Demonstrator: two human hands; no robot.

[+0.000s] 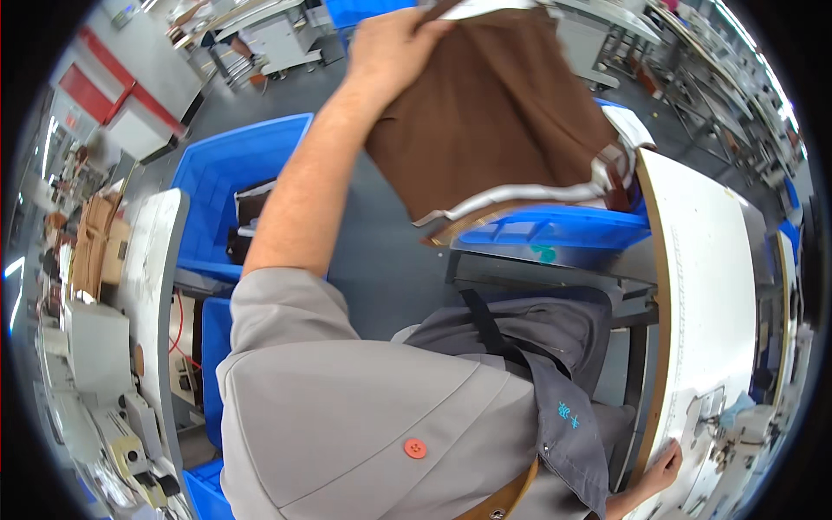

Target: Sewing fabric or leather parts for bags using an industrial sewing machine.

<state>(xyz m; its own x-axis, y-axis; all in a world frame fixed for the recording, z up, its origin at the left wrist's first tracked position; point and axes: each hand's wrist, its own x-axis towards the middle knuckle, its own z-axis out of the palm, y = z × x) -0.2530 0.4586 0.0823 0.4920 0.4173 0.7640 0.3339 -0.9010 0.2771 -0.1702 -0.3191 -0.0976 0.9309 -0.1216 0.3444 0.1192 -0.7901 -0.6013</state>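
Note:
My left hand (394, 48) is raised at the top centre, fingers closed on the upper edge of a brown fabric piece (490, 108) with white strips along its lower edge. The fabric hangs over a blue bin (555, 227) at the front right, hiding much of it. My right hand (663, 468) is low at the right, beside the edge of a white sewing table (706, 286), with fingers curled; I cannot make out whether it holds anything. A sewing machine (745, 425) stands on that table near it.
Another blue bin (199, 217) with dark fabric inside stands at left, beside a white table (152, 260). Brown pieces (95, 243) and machines (130, 451) line the far left. A red-and-white cabinet (117, 104) and a seated person (199, 22) are further back, among several tables.

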